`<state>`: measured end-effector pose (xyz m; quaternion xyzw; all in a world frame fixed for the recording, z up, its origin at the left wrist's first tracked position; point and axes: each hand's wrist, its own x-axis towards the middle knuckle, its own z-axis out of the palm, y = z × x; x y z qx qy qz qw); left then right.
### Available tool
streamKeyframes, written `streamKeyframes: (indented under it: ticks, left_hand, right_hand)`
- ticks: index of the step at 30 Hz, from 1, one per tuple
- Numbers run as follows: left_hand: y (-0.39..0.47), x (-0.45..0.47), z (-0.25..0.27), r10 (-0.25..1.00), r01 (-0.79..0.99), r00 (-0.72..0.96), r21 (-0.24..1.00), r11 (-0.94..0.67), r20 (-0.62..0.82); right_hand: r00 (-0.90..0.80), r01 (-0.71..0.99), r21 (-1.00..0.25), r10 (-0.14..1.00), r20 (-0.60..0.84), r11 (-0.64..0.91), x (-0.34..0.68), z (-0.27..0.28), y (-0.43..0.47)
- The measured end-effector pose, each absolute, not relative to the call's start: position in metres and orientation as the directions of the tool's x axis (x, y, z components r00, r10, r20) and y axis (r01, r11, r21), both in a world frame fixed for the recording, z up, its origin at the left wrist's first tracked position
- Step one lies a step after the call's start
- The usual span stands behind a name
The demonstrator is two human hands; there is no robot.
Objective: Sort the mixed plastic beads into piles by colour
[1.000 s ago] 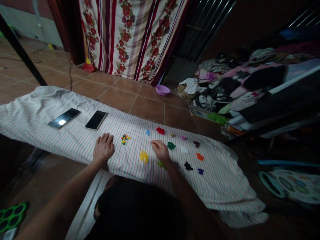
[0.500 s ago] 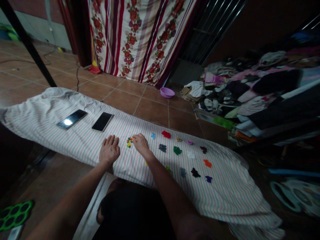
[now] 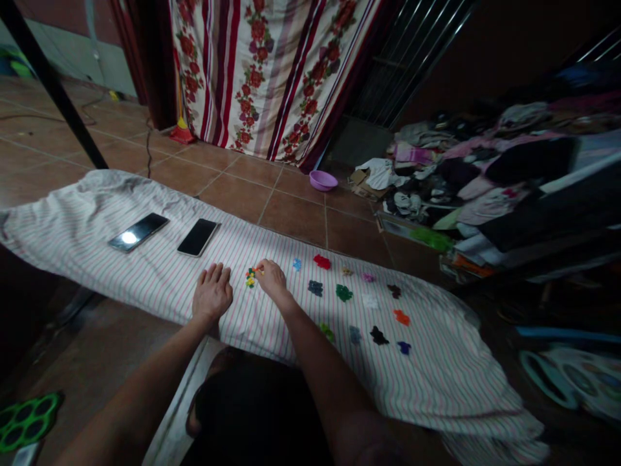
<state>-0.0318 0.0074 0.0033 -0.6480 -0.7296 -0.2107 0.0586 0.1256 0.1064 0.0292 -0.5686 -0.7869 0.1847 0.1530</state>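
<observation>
My left hand (image 3: 212,292) lies flat on the striped cloth (image 3: 160,278), fingers stretched out, holding nothing. To its right is a small cluster of mixed green, yellow and orange pieces (image 3: 250,279). My right hand (image 3: 272,278) is at the right edge of this cluster, thumb and fingers pinched together; what sits between the fingertips is too small to make out. Beyond that hand lie separate piles sorted by colour, among them light blue pieces (image 3: 297,264), red pieces (image 3: 322,261), dark grey pieces (image 3: 315,288) and dark green pieces (image 3: 344,292). My right forearm covers part of the cloth.
Two phones, one with a bright reflection (image 3: 139,232) and one dark (image 3: 198,237), lie at the left. Further right are white (image 3: 370,301), orange (image 3: 402,317), black (image 3: 378,335) and lime green (image 3: 326,332) piles. A purple basin (image 3: 323,181) stands on the tiled floor beyond.
My right hand has shifted very slightly left at the cluster, still pinched. My left hand stays flat in place. The camera view has moved a little.
</observation>
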Motion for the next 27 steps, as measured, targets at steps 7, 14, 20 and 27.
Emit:
streamKeyframes:
  ticks: [7, 14, 20, 27]
  left_hand:
    - [0.007, -0.032, 0.002, 0.917, 0.979, -0.142, 0.191, 0.074, 0.372]
    - [0.006, -0.032, 0.003, 0.922, 0.983, -0.131, 0.167, 0.074, 0.364]
    - [0.004, -0.033, 0.002, 0.924, 0.987, -0.116, 0.147, 0.066, 0.364]
    - [0.003, -0.032, 0.004, 0.936, 0.977, -0.124, 0.207, 0.057, 0.329]
  right_hand:
    - [-0.246, 0.69, -0.672, 0.96, 0.132, 0.269, 0.129, 0.018, 0.104]
    - [-0.154, 0.574, -0.802, 0.983, 0.097, 0.169, 0.153, 0.013, 0.098]
    - [-0.046, 0.593, -0.799, 0.995, 0.089, 0.098, 0.191, 0.013, 0.088]
    - [0.027, 0.581, -0.811, 0.994, 0.11, 0.074, 0.236, 0.011, 0.077]
